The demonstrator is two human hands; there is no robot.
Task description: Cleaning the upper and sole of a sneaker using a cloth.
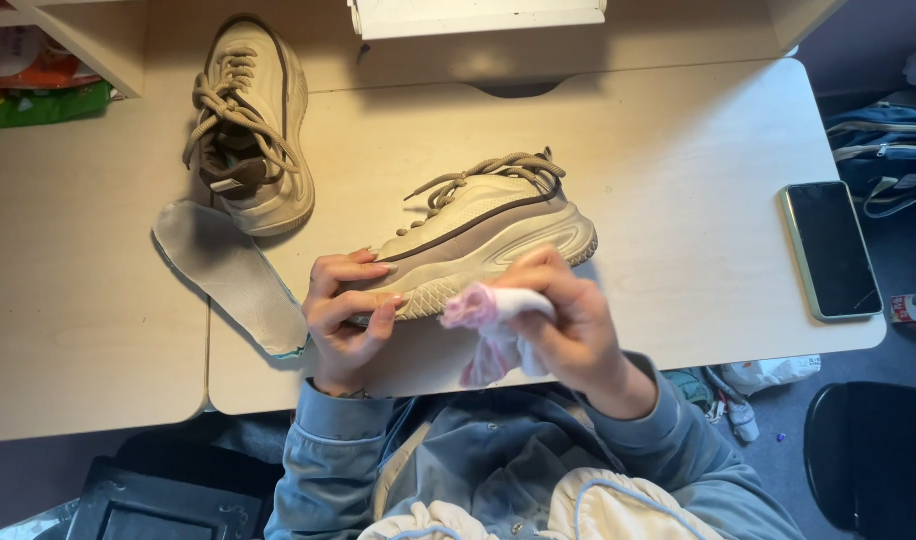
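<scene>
- Tabletop (pixel 678 200): pale wood, two slabs butted together, with the seam running front to back on the left side. It carries everything below.
- Sneaker in hand (pixel 483 235): beige, chunky sole, lying on its side near the front edge, sole facing you, toe to your right. Judged light for its bulk; the upper looks soft and will dent, while the sole looks stiff and ridged, so the sole rim gives you the surest hold.
- Second sneaker (pixel 250 125): same make, upright toward the back left corner, laces loose, well apart from the first.
- Insole (pixel 233 275): grey, flat, just in front of the second sneaker, its tip past the front edge at the seam. Likely floppy; it would bend if you lifted it by one end.
- Phone (pixel 830 250): dark screen, near the right edge, well clear of your work.
- Left hand (pixel 346 310): clamped on the heel end of the sneaker, fingers over the sole edge, thumb under.
- Right hand (pixel 568 325): closed around a cloth, held against the sole near the middle.
- Cloth (pixel 490 320): small, pink and white, bunched. Soft and limp; pinch it in a wad.
</scene>
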